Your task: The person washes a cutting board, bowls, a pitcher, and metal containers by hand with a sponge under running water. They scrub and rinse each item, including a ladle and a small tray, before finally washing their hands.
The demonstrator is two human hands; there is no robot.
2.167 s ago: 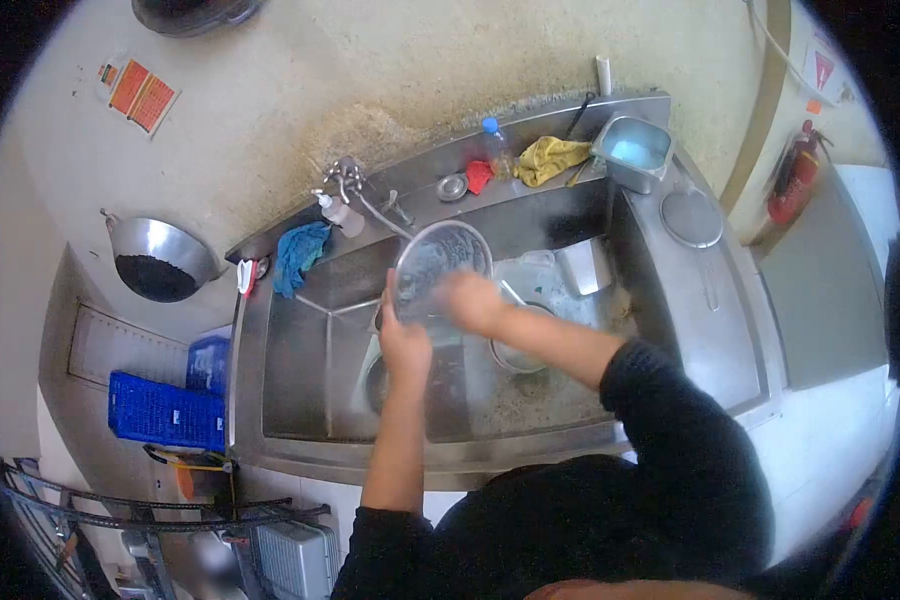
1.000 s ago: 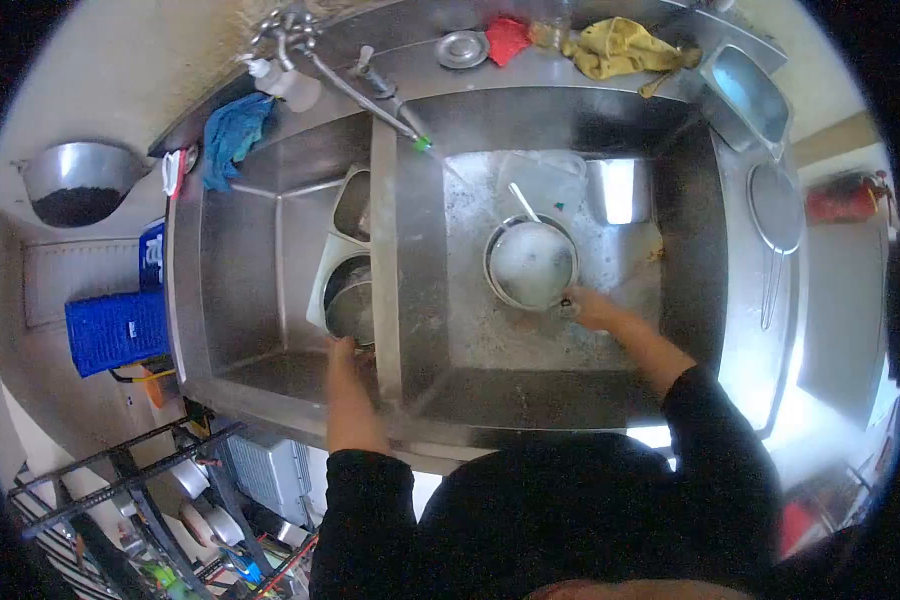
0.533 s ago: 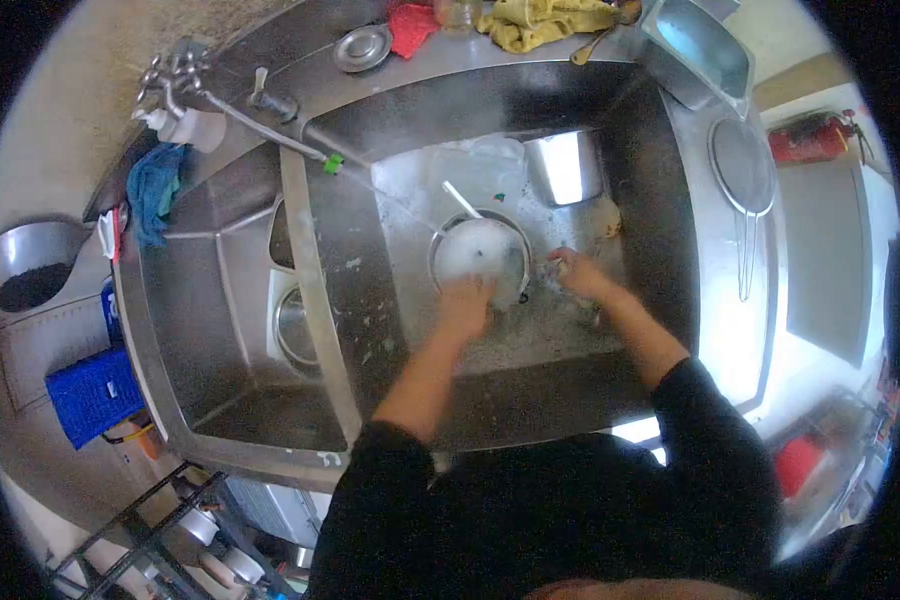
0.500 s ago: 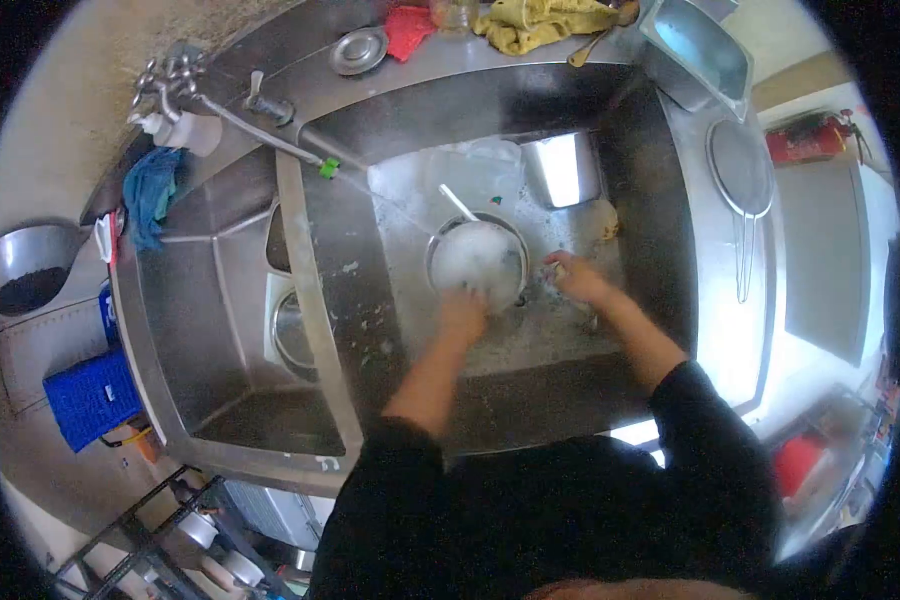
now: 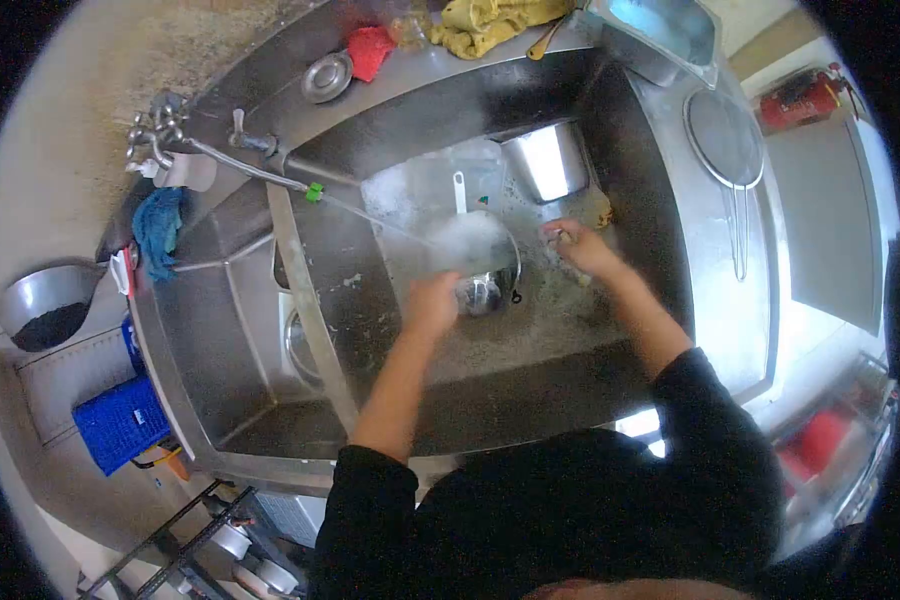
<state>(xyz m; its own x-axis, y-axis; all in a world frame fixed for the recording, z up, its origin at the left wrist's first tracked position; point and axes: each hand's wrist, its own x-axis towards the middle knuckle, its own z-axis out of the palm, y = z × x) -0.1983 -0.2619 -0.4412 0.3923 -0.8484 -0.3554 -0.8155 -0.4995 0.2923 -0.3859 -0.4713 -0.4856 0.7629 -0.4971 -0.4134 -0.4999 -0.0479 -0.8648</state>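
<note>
A steel double sink (image 5: 630, 330) fills the view. In its right basin my left hand (image 5: 432, 303) grips the near rim of a round metal bowl (image 5: 475, 262) full of suds and tips it up. A white utensil handle (image 5: 459, 190) sticks out behind the bowl. Water from the tap spout (image 5: 313, 190) streams toward the bowl. My right hand (image 5: 578, 248) is closed on a small scrubbing pad just to the right of the bowl. A shiny steel container (image 5: 547, 160) stands at the back of the basin.
The left basin holds stacked metal bowls (image 5: 300, 345). On the back ledge lie a yellow cloth (image 5: 485, 22), a red cloth (image 5: 370, 46) and a small lid (image 5: 326, 76). A strainer (image 5: 725, 140) rests on the right drainboard. A blue rag (image 5: 157, 226) hangs left.
My left hand left the left basin, crossed to the right basin and took the soapy bowl's rim, now tilting it up. My right hand stayed beside the bowl with the pad.
</note>
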